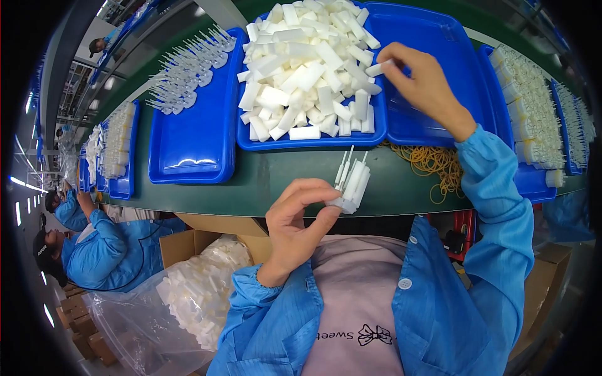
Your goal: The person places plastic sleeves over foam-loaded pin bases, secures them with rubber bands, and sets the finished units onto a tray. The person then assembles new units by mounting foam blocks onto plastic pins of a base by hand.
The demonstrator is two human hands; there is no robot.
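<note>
My left hand [295, 219] is closed around the base of a small white plastic part with upright prongs [349, 193], near the table's front edge. White sleeve-like pieces sit on some prongs, while thinner rods stand bare. My right hand [421, 84] is raised at the right side of the heap, pinching a short white foam piece [378, 68] between thumb and fingers. Beside it, a blue tray [251, 143] carries a tall heap of similar white foam pieces [307, 69].
Left stands a blue tray [191, 147] with several pronged parts [188, 69]. An overlapping blue tray [433, 25] lies right of the heap. Yellow rubber bands [433, 164] lie on the green table [282, 182]. Farther right are trays of assembled parts [527, 100]. Co-workers [119, 250] sit left.
</note>
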